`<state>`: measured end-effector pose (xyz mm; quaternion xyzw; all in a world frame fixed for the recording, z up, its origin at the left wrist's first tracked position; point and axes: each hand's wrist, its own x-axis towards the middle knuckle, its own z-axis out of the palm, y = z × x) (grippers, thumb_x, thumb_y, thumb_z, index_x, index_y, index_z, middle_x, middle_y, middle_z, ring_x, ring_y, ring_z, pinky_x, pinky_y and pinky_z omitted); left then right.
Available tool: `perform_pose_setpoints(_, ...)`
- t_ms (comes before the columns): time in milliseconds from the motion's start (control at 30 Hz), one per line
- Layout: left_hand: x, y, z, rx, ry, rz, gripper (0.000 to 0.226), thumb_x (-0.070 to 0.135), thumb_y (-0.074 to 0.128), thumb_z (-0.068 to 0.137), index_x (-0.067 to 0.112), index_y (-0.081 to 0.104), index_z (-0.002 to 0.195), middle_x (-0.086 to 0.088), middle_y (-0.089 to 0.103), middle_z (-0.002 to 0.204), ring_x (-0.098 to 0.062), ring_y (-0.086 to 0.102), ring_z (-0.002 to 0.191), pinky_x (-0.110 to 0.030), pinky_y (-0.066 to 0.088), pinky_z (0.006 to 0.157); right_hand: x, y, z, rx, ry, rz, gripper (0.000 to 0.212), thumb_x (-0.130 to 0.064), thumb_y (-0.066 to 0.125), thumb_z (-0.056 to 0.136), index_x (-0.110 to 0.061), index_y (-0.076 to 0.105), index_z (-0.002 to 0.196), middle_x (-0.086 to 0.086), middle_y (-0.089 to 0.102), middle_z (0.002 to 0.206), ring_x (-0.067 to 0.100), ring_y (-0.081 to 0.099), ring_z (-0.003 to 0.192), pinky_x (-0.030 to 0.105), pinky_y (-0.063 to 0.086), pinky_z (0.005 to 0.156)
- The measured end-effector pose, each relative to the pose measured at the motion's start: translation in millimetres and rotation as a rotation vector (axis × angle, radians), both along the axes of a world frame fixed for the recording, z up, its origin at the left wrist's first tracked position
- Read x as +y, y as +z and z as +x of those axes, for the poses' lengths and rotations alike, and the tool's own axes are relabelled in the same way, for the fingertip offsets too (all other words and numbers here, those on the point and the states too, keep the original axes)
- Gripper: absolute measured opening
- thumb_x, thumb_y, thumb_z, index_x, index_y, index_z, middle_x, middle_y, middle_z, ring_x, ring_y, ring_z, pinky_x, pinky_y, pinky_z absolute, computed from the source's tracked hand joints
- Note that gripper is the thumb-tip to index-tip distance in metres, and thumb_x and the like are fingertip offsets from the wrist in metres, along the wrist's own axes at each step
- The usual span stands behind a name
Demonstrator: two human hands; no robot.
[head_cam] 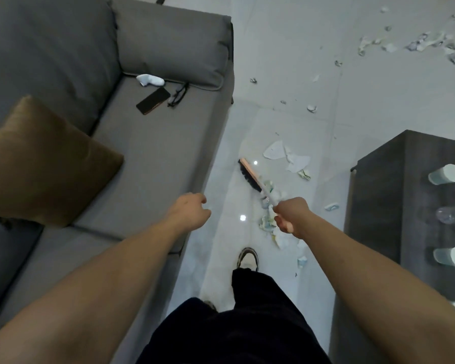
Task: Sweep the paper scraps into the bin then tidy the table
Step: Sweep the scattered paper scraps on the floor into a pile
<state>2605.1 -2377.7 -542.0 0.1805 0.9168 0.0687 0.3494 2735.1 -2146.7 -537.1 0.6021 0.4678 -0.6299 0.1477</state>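
Floor (300,74): pale glossy tiles, two small ceiling-light glints reflected near the middle. Narrow aisle runs between a grey sofa (155,153) on the left and a dark wood-grain table (378,193) on the right.

Paper scraps (286,156): scattered along the aisle. Larger white pieces lie just beyond the broom head; a crumpled cluster sits under and beside the right hand; a loose band of small bits lies well apart at top right, with single bits between.

Broom (250,176): black bristles, light wooden back, pale handle. Head is down on the tiles in the aisle, near the sofa's front edge, handle slanting up to the right hand (290,218), whose fingers are wrapped tight round the handle.

Left hand (192,210): over the sofa's front edge, fingers loosely curled, holding nothing.

On the sofa seat: a brown cushion (45,164) leaning against the back, a white crumpled item (150,80) too blurred to name, a dark phone (153,100), and black-framed glasses (177,95) just beside the phone.

On the table: pale cups (445,174) spaced along its length, upright as far as the wide-angle view lets me judge; contents cannot be told. A clear plastic bottle (452,215) lies between two of them.

Below: dark trousers (247,324) and one shoe (248,258) on the tiles.
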Motion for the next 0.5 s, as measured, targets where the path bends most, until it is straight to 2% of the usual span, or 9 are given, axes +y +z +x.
perform_pose_setpoints(167,58.5,5.0,-35.4,-0.001,-0.128,-0.015,0.048,0.04,0.06,0.085,0.019,0.055,0.128,-0.012,0.054,0.129,-0.03,0.05,0.119,-0.035,0.042,0.099,32.9,1.6,-22.3,0.044,-0.019,0.078,0.036,0.011,0.051,0.089,-0.01,0.036,0.064,0.005,0.035,0.059,0.017,0.033,0.046,0.017,0.029,0.037)
perform_pose_setpoints(233,84.3,5.9,-53.7,-0.003,-0.19,-0.008,0.049,0.039,0.058,0.085,0.018,0.055,0.129,-0.013,0.054,0.129,-0.029,0.05,0.119,-0.035,0.042,0.099,48.5,4.1,-26.7,0.06,-0.12,0.079,0.031,0.013,0.049,0.087,-0.009,0.039,0.067,0.007,0.036,0.059,0.017,0.035,0.041,0.017,0.028,0.036)
perform_pose_setpoints(333,130.0,3.6,-78.5,-0.016,-0.295,0.009,0.048,0.037,0.055,0.086,0.021,0.053,0.131,-0.01,0.052,0.131,-0.026,0.051,0.117,-0.03,0.041,0.088,70.1,11.2,-32.2,0.079,-0.252,0.111,0.017,0.01,0.05,0.086,-0.007,0.048,0.083,0.009,0.037,0.062,0.017,0.036,0.037,0.019,0.028,0.038)
perform_pose_setpoints(500,219.6,-5.4,-101.2,-0.041,-0.58,0.055,0.048,0.035,0.053,0.088,0.02,0.05,0.134,-0.008,0.05,0.134,-0.026,0.049,0.119,-0.03,0.037,0.087,83.5,17.2,-31.8,0.072,-0.463,0.149,0.021,0.006,0.05,0.088,-0.012,0.045,0.081,0.01,0.033,0.067,0.017,0.031,0.041,0.021,0.024,0.041)
